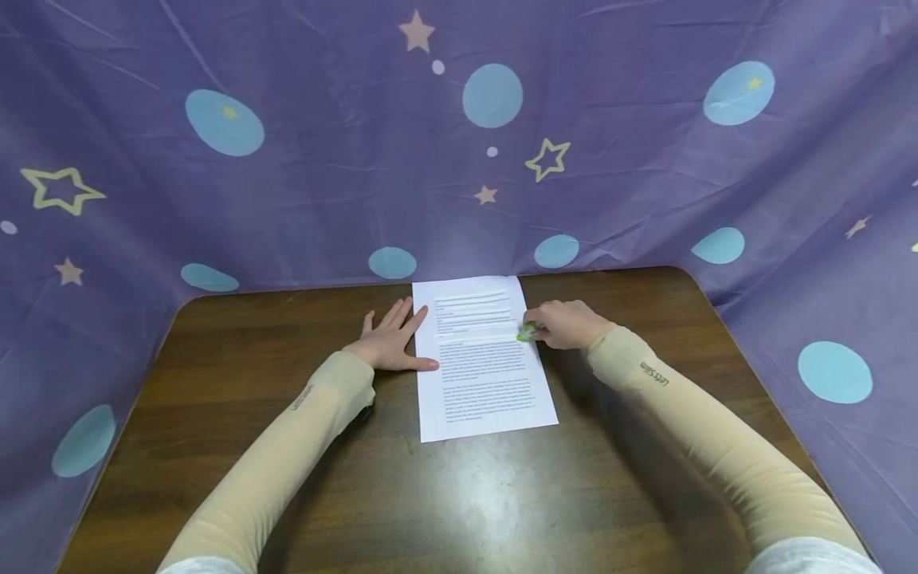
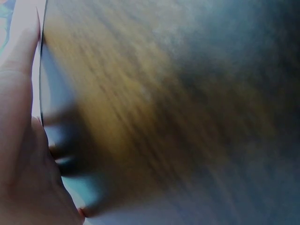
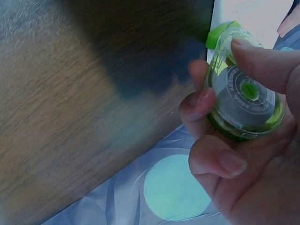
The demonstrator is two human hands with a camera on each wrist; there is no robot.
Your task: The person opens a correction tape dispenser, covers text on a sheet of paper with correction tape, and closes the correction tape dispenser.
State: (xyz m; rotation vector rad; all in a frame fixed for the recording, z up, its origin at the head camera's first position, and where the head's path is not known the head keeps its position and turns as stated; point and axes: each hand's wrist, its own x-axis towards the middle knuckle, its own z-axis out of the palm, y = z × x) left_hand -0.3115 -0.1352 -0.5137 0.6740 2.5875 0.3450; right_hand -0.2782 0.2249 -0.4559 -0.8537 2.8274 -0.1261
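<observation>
A printed sheet of paper (image 1: 431, 418) lies on the table with its far edge near the curtain. Across its upper text run several white strips (image 1: 476, 336). My left hand (image 1: 390, 344) rests at the sheet's left edge, fingers spread and thumb lying on the paper. At the right edge my right hand (image 1: 570, 324) grips a green, clear-cased correction tape dispenser (image 1: 528, 331), its tip at the end of a strip. In the right wrist view, the thumb lies over the correction tape's case (image 3: 248, 101) and fingers curl beneath it. Only part of the left hand (image 2: 18, 117) shows in its wrist view.
The brown wooden table (image 1: 480, 510) has rounded far corners. A purple curtain (image 1: 323, 199) with stars and blue dots hangs along its far edge and both sides. Something small and dark (image 1: 367, 413) shows under the left wrist.
</observation>
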